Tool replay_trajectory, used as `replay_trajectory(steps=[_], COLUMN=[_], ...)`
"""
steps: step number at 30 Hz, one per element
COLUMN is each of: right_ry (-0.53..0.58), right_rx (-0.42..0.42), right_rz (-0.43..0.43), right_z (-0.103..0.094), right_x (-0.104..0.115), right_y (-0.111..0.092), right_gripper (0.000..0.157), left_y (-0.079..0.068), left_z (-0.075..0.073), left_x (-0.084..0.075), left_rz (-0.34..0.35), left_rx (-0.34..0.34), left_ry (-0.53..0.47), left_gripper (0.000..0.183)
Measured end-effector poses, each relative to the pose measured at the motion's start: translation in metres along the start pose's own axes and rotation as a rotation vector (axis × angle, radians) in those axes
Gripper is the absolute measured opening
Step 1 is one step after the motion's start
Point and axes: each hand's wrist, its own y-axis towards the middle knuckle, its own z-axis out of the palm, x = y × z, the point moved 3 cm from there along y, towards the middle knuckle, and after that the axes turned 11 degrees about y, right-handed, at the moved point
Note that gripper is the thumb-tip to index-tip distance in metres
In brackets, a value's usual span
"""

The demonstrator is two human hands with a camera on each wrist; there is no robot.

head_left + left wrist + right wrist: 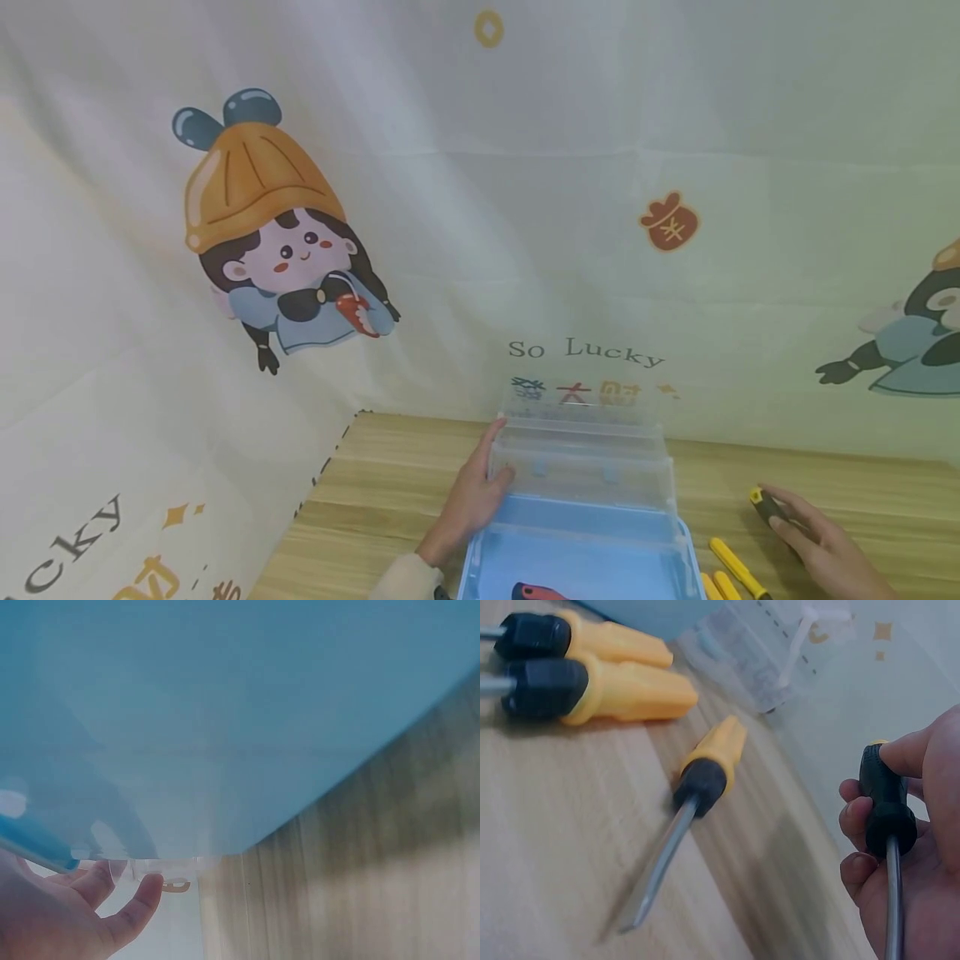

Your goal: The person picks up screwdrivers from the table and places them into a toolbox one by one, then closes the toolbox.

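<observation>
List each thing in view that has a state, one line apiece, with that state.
Blue box: open
Clear lid: raised, left hand gripping its side
Red-and-black handle: lying in the box, partly out of frame
Yellow-handled screwdrivers: three, lying on the table
Black-handled screwdriver: held in the right hand

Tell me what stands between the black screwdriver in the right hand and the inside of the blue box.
Three yellow screwdrivers lie on the table in between, beside the blue box. With the box's right wall also in the way, the black screwdriver would probably need lifting over. The left hand holds the clear lid raised.
</observation>
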Motion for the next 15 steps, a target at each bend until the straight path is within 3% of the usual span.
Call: replay_trajectory(steps=[9,15], right_ry=[-0.01,0.057], right_rx=[-0.027,-0.032], right_rz=[-0.045,-0.04], right_z=[-0.003,-0.002], right_x=[0.015,0.024], right_y=[-0.004,-0.005], right_gripper=[0.056,0.056], left_y=[0.001,0.001], left_z=[0.0,0.0], left_x=[0.0,-0.001], left_rz=[-0.009,-0.005], left_rx=[0.006,0.0], left_ry=[0.003,0.004], left_gripper=[0.067,0.065])
